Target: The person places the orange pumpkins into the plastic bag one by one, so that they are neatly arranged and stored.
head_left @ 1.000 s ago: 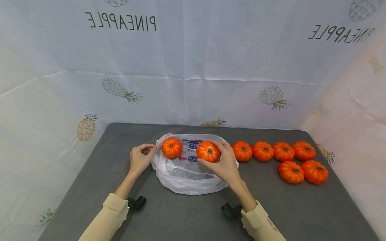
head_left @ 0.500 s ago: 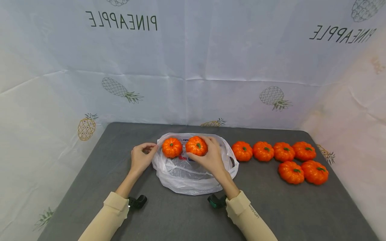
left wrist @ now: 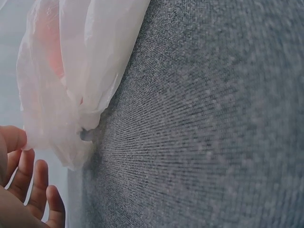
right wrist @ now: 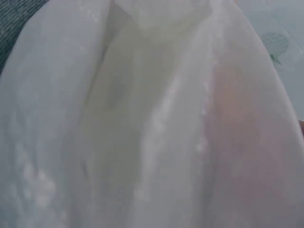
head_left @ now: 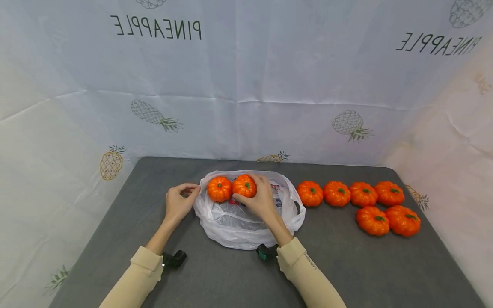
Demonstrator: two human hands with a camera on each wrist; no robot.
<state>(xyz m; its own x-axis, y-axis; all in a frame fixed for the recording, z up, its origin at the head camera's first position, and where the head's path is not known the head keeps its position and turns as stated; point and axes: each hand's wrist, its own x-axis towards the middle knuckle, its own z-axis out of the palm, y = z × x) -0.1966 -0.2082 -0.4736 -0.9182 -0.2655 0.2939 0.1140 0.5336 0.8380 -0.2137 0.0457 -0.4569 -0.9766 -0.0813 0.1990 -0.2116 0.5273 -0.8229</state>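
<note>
A white plastic bag (head_left: 242, 237) lies spread open on the grey table. At its left edge my left hand (head_left: 180, 203) pinches the rim between thumb and forefinger; the left wrist view shows that hand (left wrist: 23, 185) at the bag's translucent side (left wrist: 52, 114). Inside the bag, at the left, rests one small orange pumpkin (head_left: 219, 189). Right beside it my right hand (head_left: 259, 199) holds a second orange pumpkin (head_left: 244, 185) with thumb and fingers around it. Bag plastic (right wrist: 142, 142) fills the right wrist view and hides that hand's grip.
To the right of the bag stands a row of several orange pumpkins (head_left: 337, 193). Two more pumpkins (head_left: 372, 220) sit in front of that row's right end. A pineapple-print cloth (head_left: 246, 85) hangs behind the grey table (head_left: 215, 278).
My right hand has carried its pumpkin leftward within the bag, up beside the first one. The left hand has stayed at the bag's rim.
</note>
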